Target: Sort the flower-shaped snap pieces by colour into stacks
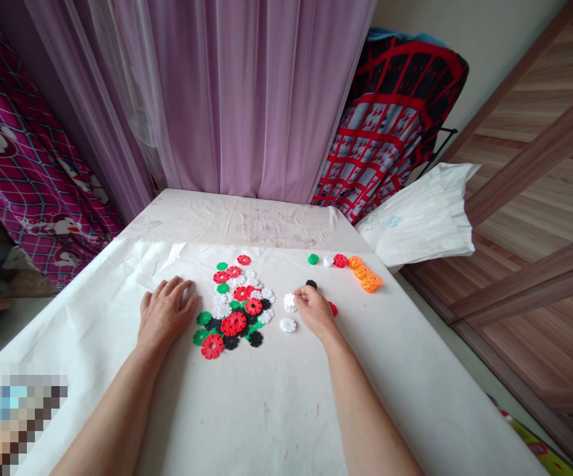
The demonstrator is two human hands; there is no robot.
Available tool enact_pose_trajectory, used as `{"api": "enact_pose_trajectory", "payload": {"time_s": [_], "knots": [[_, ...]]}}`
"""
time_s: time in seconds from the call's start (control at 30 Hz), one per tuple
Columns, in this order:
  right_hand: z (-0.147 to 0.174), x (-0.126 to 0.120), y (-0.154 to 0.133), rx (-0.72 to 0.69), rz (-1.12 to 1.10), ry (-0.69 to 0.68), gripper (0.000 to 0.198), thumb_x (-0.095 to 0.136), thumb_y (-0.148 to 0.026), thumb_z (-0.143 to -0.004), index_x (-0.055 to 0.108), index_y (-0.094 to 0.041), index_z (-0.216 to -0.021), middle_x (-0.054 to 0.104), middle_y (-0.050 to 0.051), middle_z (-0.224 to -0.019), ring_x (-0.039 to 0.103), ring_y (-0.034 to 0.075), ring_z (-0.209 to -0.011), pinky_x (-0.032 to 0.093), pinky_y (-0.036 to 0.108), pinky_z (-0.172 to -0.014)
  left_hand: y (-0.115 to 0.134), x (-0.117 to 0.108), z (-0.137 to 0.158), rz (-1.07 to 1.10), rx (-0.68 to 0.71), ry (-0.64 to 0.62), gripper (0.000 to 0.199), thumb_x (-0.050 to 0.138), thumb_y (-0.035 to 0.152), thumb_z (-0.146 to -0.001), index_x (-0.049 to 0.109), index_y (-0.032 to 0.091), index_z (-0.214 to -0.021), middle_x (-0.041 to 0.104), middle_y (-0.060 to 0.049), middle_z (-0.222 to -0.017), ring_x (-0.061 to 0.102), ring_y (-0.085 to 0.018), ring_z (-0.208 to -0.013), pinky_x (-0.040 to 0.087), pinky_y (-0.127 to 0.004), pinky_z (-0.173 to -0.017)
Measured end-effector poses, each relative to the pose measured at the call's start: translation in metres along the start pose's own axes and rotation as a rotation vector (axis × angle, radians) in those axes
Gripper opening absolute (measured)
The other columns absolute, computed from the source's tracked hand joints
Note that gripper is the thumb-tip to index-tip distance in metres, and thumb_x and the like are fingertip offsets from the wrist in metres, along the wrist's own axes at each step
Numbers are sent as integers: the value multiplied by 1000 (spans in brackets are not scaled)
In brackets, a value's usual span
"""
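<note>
My right hand [316, 311] pinches a white notched plastic disc [290, 302] between thumb and fingers, just over the table. A second white disc [288, 324] lies close below it. Partly covered by the same hand are a black piece [311, 284] and a red piece [334, 309]. Flat on the cloth, fingers spread, rests my left hand [167, 311], holding nothing. Between the hands spreads a loose pile of snowflake-shaped discs in red [233, 324], white [221, 311], green [201, 336] and black [256, 339], several of them overlapping.
The table wears a white cloth [276, 410]. At its far right stand a green cluster [312, 259], a white one [328, 262], a red one [340, 260] and several orange ones [365, 274]. A white bag [420, 215] is beside the right edge; a purple curtain [256, 99] hangs behind.
</note>
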State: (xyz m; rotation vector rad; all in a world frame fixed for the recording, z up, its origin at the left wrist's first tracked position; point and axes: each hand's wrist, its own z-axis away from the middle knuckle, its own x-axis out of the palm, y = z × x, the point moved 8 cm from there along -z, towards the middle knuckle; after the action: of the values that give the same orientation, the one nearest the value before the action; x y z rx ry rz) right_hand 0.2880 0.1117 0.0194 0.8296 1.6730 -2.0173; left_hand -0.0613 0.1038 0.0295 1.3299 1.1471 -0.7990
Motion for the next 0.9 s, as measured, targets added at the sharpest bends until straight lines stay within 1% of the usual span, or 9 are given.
{"api": "enact_pose_trajectory", "payload": {"time_s": [0.1,0.2,0.43,0.57,0.77,0.9], "knots": [[3,0,4,23,12,1,16,51,-21,-82,64,-24,-92,73,0,-93,67,16,-85,49,27,-78,0,-1,0,6,9,23,49,37,47,-94,59,24,-132,50,-9,-149,36,-32,-143,24,-55,-117],[5,-1,6,39,58,6,16,52,-21,-83,64,-24,-93,73,0,-94,67,16,-87,47,26,-76,0,-1,0,1,12,18,50,36,48,-95,59,24,-132,50,-9,-150,36,-31,-143,23,-55,-117],[6,-5,-1,29,306,-4,19,51,-18,-87,66,-24,-95,74,1,-97,67,16,-90,44,25,-75,1,-2,-1,-4,23,23,50,36,48,-94,60,23,-131,50,-10,-149,37,-31,-142,25,-55,-117],[9,-8,-8,5,438,5,19,51,-18,-88,68,-24,-95,74,1,-100,67,17,-93,43,26,-78,1,-2,-1,-1,15,19,51,36,49,-94,59,24,-132,50,-9,-149,36,-31,-142,24,-55,-118],[15,-7,-16,-84,425,-15,17,58,-24,-87,68,-24,-101,71,2,-110,65,15,-90,43,25,-81,1,-2,0,-3,5,1,51,35,48,-95,59,23,-132,49,-10,-150,35,-31,-143,23,-56,-118],[21,-14,-28,-104,420,3,17,58,-25,-87,70,-24,-100,70,2,-109,64,14,-84,42,25,-78,2,-2,0,6,9,12,50,36,47,-94,59,23,-132,49,-10,-150,36,-31,-143,23,-55,-118]]}}
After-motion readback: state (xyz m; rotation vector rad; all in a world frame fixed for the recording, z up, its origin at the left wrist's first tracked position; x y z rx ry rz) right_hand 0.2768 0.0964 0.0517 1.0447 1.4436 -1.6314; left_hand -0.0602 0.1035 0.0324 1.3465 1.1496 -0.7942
